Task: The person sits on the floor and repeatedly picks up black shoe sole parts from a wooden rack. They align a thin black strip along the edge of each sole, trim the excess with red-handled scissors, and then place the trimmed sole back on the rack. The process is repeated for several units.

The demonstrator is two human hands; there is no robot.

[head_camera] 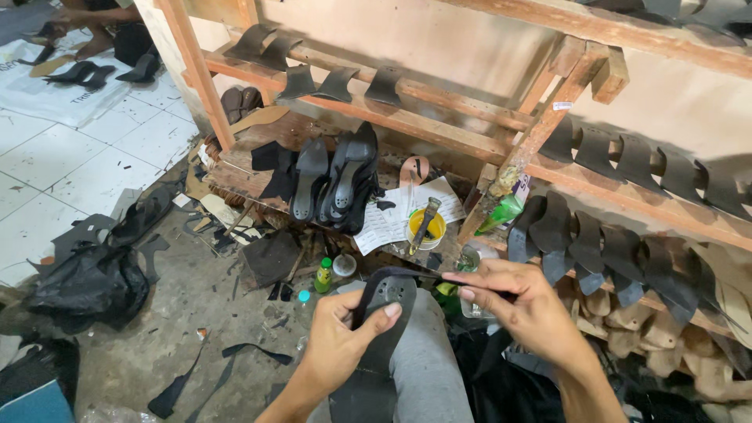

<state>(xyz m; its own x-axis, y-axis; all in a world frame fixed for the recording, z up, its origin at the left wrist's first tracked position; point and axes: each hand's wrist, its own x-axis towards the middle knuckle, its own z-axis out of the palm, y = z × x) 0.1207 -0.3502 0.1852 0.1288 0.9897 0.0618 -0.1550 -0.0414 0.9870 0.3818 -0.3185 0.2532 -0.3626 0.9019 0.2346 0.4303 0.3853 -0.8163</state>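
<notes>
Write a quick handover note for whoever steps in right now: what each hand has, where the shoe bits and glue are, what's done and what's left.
Left hand: grips a dark shoe sole over the lap, upright, tread facing you.
Right hand: pinches a thin dark tool, tip at the sole's top edge; what kind of tool is unclear.
Yellow glue pot with a brush in it sits on the low wooden bench, beside papers.
Done: cut black upper pieces hang along the rack rails; several soles lean on the bench.
Left: the sole in hand is unfinished; whether it carries glue can't be seen.
</notes>
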